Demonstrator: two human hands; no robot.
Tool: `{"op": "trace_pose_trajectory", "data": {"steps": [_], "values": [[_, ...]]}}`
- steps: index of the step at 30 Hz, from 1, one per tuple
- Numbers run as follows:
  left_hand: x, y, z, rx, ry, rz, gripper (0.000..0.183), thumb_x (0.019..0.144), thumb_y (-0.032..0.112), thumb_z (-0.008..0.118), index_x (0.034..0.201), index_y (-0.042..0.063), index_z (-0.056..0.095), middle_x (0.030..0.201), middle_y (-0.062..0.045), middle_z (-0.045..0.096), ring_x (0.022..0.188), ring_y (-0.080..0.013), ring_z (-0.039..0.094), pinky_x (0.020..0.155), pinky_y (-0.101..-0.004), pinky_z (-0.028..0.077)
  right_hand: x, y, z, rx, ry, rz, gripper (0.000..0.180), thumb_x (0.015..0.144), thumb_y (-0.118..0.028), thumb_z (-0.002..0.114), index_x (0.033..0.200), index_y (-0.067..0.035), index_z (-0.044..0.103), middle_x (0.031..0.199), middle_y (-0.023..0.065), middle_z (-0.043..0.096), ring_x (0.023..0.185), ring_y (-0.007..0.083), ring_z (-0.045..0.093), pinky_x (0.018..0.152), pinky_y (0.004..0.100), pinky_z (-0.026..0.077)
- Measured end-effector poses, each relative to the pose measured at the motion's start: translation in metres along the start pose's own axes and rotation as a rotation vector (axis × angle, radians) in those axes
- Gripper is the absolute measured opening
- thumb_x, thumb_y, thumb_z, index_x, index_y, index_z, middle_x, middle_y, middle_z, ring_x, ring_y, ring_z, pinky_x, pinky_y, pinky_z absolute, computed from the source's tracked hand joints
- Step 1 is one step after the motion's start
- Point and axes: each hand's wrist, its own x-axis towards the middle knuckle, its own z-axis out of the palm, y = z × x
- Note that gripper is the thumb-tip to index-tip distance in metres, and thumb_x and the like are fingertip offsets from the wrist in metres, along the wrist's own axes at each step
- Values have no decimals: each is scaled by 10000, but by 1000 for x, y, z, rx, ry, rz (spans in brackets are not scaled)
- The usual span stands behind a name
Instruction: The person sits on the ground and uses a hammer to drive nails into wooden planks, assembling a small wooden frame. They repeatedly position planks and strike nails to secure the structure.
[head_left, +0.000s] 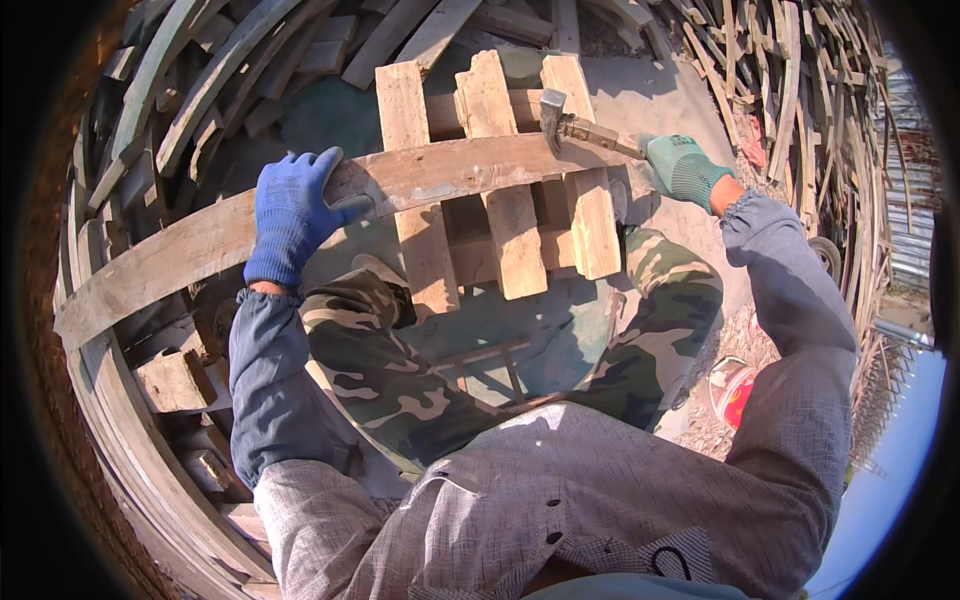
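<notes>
A long weathered wooden board (450, 171) lies across several short, pale wood pieces (514, 244) in front of me. My left hand (296, 206), in a blue knit-cuff work glove, grips the board left of those pieces, with its thumb along the near edge. In a green glove, my right hand (682, 166) holds a claw hammer (600, 135) by its handle, near the board's right end. The hammer's metal head is over the board's far edge; whether it touches the wood I cannot tell. Short crosspieces (484, 259) show beneath the pale pieces.
Loose timber (442, 34) is heaped beyond the work, with a tall pile of thin slats (780, 90) at right. Long planks (142, 450) run along my left. My camouflage-clad legs (390, 360) flank the work. A red-and-white object (731, 394) lies by my right side.
</notes>
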Motion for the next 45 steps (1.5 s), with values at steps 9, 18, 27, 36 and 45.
{"op": "trace_pose_trajectory", "data": {"steps": [9,18,27,36,45], "values": [[0,0,2,-9,-20,-44,765,736,640,906,1287,141,728,1028,-94,746,970,-289,695,874,-423,504,82,1,-73,-296,-120,-170,220,889,-84,699,1095,-7,698,1000,235,759,959,429,758,799,502,601],[-2,5,2,19,51,-27,679,760,525,914,1264,105,741,1024,-95,744,956,-297,682,855,-426,491,31,8,-40,-295,-58,-149,136,921,-55,642,1052,-27,663,895,233,722,876,437,736,766,520,566],[3,1,0,-22,-37,-75,686,776,616,890,1252,141,753,1018,-94,752,960,-282,717,862,-424,517,51,15,-46,-416,-50,-200,194,919,-133,713,1088,-48,670,917,226,727,890,438,733,752,541,557],[2,7,-5,-22,25,-29,659,759,591,905,1213,137,759,990,-82,730,944,-280,687,834,-426,496,-12,39,0,-43,-118,159,344,914,-402,737,1046,-85,764,916,221,748,883,437,734,802,533,572],[6,9,-6,-13,-67,-74,641,762,462,905,1260,91,746,1108,-104,753,1037,-326,693,933,-435,507,13,73,25,-62,-64,131,196,914,-269,702,991,-106,778,860,230,734,852,429,735,784,533,573]]}}
